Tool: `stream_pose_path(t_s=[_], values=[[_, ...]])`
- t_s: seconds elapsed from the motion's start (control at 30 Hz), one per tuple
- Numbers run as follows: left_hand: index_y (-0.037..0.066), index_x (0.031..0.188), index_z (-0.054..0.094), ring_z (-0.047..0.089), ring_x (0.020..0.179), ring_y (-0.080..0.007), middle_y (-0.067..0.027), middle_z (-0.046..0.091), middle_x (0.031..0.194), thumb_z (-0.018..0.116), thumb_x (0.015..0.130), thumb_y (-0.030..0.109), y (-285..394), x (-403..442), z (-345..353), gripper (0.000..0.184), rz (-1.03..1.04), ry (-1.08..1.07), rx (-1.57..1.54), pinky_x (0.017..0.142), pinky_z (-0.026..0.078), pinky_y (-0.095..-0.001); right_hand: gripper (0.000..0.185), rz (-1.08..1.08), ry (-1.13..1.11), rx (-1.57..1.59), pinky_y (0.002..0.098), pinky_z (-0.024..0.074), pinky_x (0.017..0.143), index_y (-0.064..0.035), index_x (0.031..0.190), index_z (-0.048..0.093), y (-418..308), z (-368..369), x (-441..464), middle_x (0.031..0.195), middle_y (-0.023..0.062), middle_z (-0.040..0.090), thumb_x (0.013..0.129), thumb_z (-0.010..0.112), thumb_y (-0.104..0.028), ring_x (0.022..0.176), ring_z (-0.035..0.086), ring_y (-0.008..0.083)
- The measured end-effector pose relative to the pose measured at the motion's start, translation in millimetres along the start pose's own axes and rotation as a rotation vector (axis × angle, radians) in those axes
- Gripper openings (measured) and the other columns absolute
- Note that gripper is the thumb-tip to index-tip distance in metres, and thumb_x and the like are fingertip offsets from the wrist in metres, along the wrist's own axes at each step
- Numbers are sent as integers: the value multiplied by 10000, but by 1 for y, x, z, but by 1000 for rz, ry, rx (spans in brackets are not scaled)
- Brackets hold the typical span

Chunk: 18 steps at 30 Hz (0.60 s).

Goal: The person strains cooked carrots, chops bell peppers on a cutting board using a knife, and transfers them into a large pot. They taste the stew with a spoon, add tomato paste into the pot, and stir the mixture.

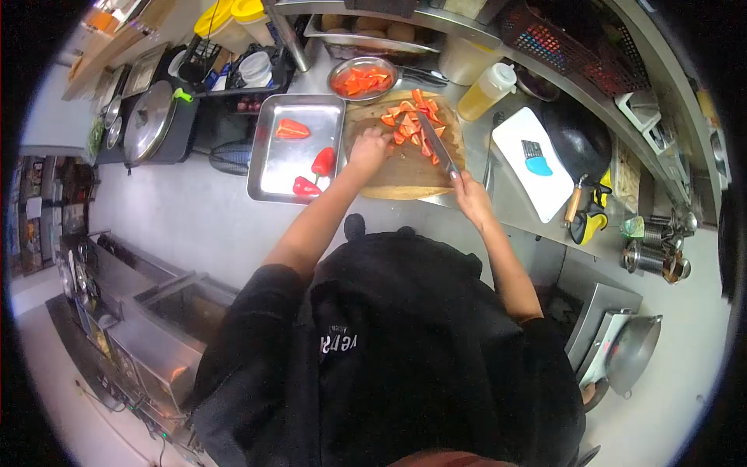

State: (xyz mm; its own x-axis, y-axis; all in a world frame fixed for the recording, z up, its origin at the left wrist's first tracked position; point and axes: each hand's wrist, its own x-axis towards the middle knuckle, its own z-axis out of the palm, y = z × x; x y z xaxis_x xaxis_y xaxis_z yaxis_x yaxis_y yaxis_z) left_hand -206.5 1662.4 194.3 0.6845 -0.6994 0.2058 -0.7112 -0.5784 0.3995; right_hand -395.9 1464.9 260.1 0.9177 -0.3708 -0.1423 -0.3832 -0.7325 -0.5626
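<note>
My right hand (pixel 471 196) grips a kitchen knife (pixel 440 144) by its handle. The blade slants up and left over cut red pepper pieces (pixel 408 118) piled on the far part of a wooden cutting board (pixel 381 175). My left hand (pixel 373 149) rests over the board's left side with its fingers curled together; whatever may be under them is hidden. Just left of the board, a metal tray (pixel 268 175) holds a few red peppers (pixel 323 161), one of them a cut half (pixel 292 128). Behind the board stands a metal bowl (pixel 342 87) with more red pepper pieces.
A squeeze bottle of yellowish liquid (pixel 486 92) stands at the board's far right. Farther right lie a white board (pixel 529 183) with a blue-and-black item on it, and a dark wok (pixel 580 144). A shelf edge (pixel 467 27) overhangs the back. At left sits a lidded pan (pixel 150 124).
</note>
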Motion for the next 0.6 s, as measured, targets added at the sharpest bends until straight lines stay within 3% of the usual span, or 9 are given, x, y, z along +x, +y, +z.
stream_pose_path(t_s=[0.13,0.2,0.27,0.33,0.4,0.53,0.6], values=[[84,1009,675,594,950,-334,-171,642,995,659,766,161,-7,9,6,256,-77,-81,21,839,479,-422,339,121,-35,-75,566,436,685,-21,950,513,3,-10,-26,752,290,600,958,437,-351,746,579,490],[75,936,696,624,894,-311,-165,655,925,666,787,199,-31,18,15,196,-154,-61,-295,799,485,-407,331,130,-21,-90,563,440,682,-23,949,515,13,-6,-36,744,284,601,956,439,-345,740,582,483],[45,878,699,650,826,-315,-169,670,850,654,796,177,-25,34,-23,162,-236,247,-407,756,500,-395,323,145,-7,-101,560,443,680,-26,949,517,14,-3,-42,735,278,601,955,440,-339,734,586,476],[21,884,698,650,789,-362,-210,665,842,617,824,155,-33,56,-58,167,-300,306,-511,727,509,-427,303,143,-12,-105,555,448,671,-32,941,518,5,-4,-48,725,271,603,951,444,-326,724,588,470],[12,930,689,650,769,-364,-207,667,820,619,824,165,-74,90,-39,199,-306,451,-422,722,512,-418,299,156,-7,-114,553,448,670,-34,938,517,0,-3,-49,724,270,604,952,444,-323,720,588,470],[42,973,692,644,769,-355,-204,670,855,620,830,189,-78,119,-60,217,-304,299,-236,741,510,-403,311,204,34,-140,553,450,674,-26,919,518,-8,-4,-49,724,269,606,953,443,-326,713,588,470],[60,970,696,630,823,-343,-197,664,904,603,828,150,-58,116,-60,192,-12,697,90,769,504,-400,323,225,53,-157,548,457,673,-20,922,526,-14,-7,-44,727,267,610,953,442,-330,715,593,464]])
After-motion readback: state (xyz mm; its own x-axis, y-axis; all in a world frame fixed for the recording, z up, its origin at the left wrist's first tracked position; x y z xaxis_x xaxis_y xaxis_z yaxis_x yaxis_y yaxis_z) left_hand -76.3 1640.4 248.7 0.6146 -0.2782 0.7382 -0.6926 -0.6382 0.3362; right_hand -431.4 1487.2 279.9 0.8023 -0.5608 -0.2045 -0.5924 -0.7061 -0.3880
